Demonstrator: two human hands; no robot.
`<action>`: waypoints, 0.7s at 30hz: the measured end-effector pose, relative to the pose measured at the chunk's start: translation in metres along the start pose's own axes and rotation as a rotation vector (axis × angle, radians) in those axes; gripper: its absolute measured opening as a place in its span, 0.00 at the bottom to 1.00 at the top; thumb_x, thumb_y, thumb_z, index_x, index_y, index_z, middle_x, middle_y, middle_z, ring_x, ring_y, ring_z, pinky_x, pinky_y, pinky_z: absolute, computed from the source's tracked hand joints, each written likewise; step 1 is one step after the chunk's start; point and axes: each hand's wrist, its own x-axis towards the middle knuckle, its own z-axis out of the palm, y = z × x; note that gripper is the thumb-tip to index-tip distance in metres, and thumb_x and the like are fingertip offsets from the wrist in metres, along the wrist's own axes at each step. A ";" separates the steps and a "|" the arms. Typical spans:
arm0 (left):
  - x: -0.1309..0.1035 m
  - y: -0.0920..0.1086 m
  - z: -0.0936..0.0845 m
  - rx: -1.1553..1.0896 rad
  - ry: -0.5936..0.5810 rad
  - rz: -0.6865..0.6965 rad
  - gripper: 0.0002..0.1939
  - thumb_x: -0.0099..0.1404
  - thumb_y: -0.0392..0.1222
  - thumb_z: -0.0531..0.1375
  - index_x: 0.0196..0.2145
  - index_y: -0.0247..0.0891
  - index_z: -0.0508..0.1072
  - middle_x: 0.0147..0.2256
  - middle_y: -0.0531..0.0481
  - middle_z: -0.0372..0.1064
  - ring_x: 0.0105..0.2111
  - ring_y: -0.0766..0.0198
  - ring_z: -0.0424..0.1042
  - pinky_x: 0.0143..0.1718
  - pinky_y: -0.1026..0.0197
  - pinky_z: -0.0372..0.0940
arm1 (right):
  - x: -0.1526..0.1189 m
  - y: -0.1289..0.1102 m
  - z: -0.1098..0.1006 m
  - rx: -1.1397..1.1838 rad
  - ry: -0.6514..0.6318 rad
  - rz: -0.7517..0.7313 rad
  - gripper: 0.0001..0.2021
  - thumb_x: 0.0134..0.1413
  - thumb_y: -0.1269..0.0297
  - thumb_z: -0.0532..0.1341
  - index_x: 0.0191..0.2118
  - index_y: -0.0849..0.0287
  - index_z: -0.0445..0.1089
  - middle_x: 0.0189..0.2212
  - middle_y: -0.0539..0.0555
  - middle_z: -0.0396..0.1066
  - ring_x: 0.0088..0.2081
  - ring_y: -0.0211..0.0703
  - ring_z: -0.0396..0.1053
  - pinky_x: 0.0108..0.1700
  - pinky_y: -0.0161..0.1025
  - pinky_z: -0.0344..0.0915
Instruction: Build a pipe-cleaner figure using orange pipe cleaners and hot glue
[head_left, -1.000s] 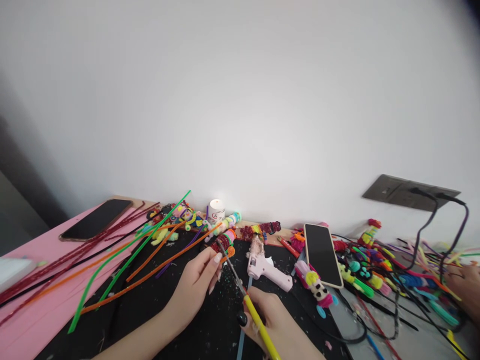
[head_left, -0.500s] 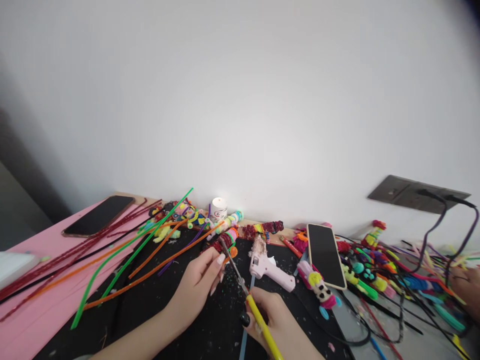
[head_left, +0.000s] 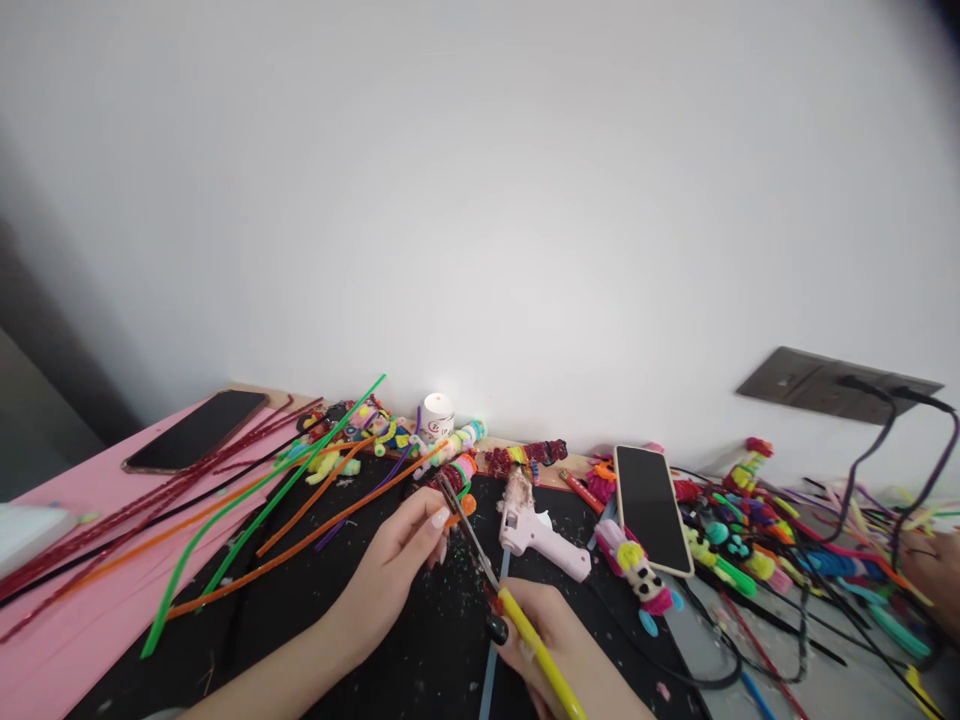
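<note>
My left hand (head_left: pixel 409 540) is closed in a pinch on a short orange pipe cleaner piece (head_left: pixel 466 504) with a rounded end. My right hand (head_left: pixel 551 630) grips yellow-handled scissors (head_left: pixel 529 635), whose metal blades point up and left, their tips close to my left fingertips and the orange piece. Just behind lies a dark red and pink pipe cleaner figure (head_left: pixel 459 468). A pale pink glue gun (head_left: pixel 547 540) rests on the black mat (head_left: pixel 337 600), right of the blades. A clear glue stick (head_left: pixel 489 680) extends from its back, passing behind my right hand.
Long pipe cleaners (head_left: pixel 225 560) and a dark phone (head_left: pixel 196 430) lie left on a pink sheet (head_left: pixel 112 560). Along the wall stand a white cup (head_left: pixel 438 415) and several fuzzy figures. A light-framed phone (head_left: pixel 652 510) and tangled craft pieces fill the right, with another person's hand (head_left: pixel 930 570) there.
The scissors and my right hand have shifted slightly right and down. A red spot now shows near the top of the handle. My left hand stays nearly in place.
</note>
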 end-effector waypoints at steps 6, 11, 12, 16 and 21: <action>0.000 0.002 -0.003 -0.354 -0.095 -0.120 0.09 0.63 0.45 0.58 0.28 0.38 0.71 0.48 0.46 0.68 0.48 0.58 0.65 0.54 0.56 0.55 | -0.001 0.010 0.003 0.226 -0.126 0.063 0.32 0.41 0.28 0.54 0.25 0.58 0.58 0.15 0.42 0.49 0.14 0.28 0.46 0.14 0.29 0.43; -0.003 0.003 -0.001 -0.556 -0.138 -0.171 0.09 0.61 0.42 0.61 0.25 0.37 0.72 0.49 0.44 0.70 0.50 0.55 0.67 0.54 0.51 0.57 | -0.013 0.013 0.008 0.330 -0.004 0.121 0.32 0.39 0.31 0.59 0.36 0.58 0.64 0.22 0.46 0.60 0.17 0.30 0.52 0.18 0.31 0.49; -0.002 0.003 -0.001 -0.573 -0.123 -0.177 0.09 0.60 0.42 0.62 0.24 0.37 0.71 0.48 0.44 0.71 0.50 0.54 0.67 0.54 0.51 0.58 | -0.016 0.012 0.009 0.344 0.035 0.118 0.32 0.40 0.32 0.60 0.38 0.58 0.65 0.24 0.47 0.62 0.18 0.31 0.52 0.19 0.31 0.51; 0.000 0.005 -0.002 -0.582 -0.072 -0.188 0.11 0.57 0.43 0.64 0.22 0.37 0.70 0.46 0.44 0.73 0.48 0.53 0.69 0.52 0.50 0.60 | -0.019 0.008 0.007 0.322 0.016 0.114 0.34 0.43 0.33 0.59 0.43 0.60 0.64 0.26 0.48 0.62 0.20 0.31 0.52 0.22 0.31 0.50; 0.000 0.007 -0.008 -0.549 -0.090 -0.190 0.05 0.57 0.41 0.64 0.27 0.37 0.75 0.46 0.45 0.73 0.49 0.56 0.68 0.54 0.54 0.57 | -0.014 -0.006 -0.001 0.199 -0.174 0.065 0.36 0.34 0.27 0.57 0.33 0.60 0.63 0.22 0.45 0.56 0.19 0.29 0.47 0.19 0.30 0.44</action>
